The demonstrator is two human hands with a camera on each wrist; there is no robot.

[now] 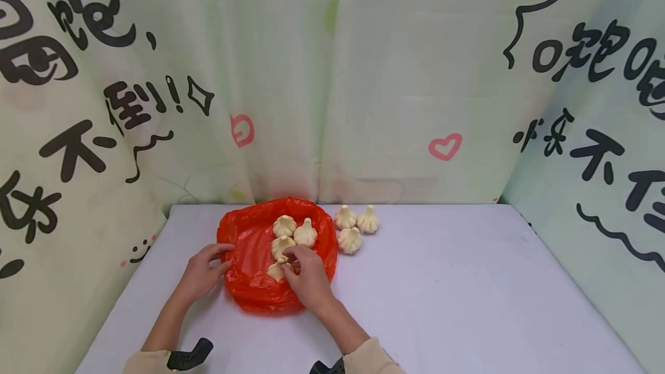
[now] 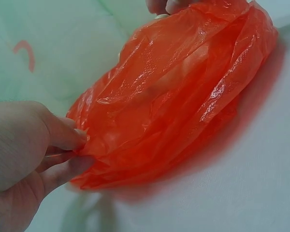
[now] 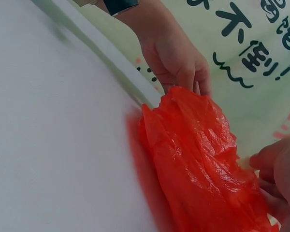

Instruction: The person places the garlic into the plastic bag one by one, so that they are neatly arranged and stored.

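Note:
A red plastic bag [image 1: 249, 258] stands open on the table with its rim spread wide. Several garlic bulbs [image 1: 305, 232] lie inside, toward its right side. My left hand [image 1: 202, 270] pinches the left edge of the bag between thumb and fingers, as the left wrist view shows closely. Over the bag's front right part, my right hand [image 1: 309, 279] pinches the top of the nearest garlic bulb [image 1: 275, 271]. In the right wrist view, the bag's wall [image 3: 198, 159] hides most of that bulb.
Three more garlic bulbs [image 1: 350, 240] sit together on the white table [image 1: 457, 287], just right of the bag. A pale green curtain [image 1: 384, 85] with black writing surrounds the table at the back and sides.

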